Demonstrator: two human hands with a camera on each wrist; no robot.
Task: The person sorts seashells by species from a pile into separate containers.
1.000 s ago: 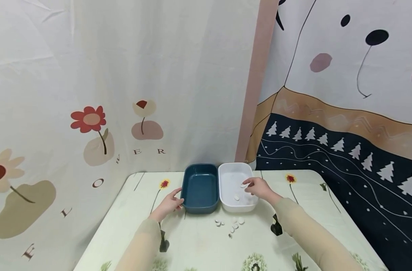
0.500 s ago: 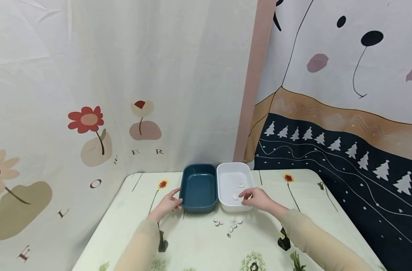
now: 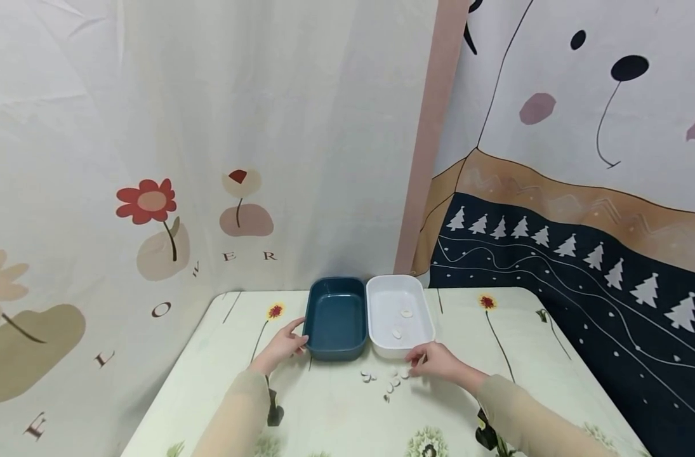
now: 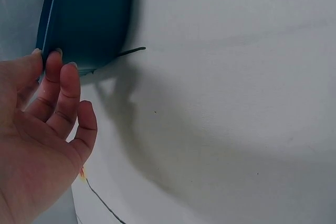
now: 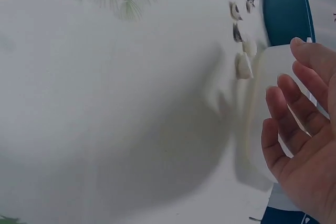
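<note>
A deep teal rectangular dish [image 3: 337, 348] stands beside a white one [image 3: 398, 350] on the table. My left hand [image 3: 281, 348] pinches the teal dish's near left rim, thumb and fingertips at its edge in the left wrist view. Over the white dish's near right corner, my right hand [image 3: 435, 362] has loosely bent fingers and holds nothing. Its fingertips are close to a pale shell [image 3: 404, 374] in the head view. More small shells [image 5: 234, 11], white with dark markings, lie in front of the dishes. Two whitish shells [image 3: 406, 313] rest inside the white dish.
A pale cloth with printed flowers [image 3: 275, 311] covers the table [image 3: 336, 406]. Right behind the dishes hangs a light curtain [image 3: 313, 158]. A dark printed cloth [image 3: 524, 260] hangs along the right side.
My right hand has let go of a shell inside the white dish and moved back toward me, out over the near rim to the loose shells. The left hand keeps its place.
</note>
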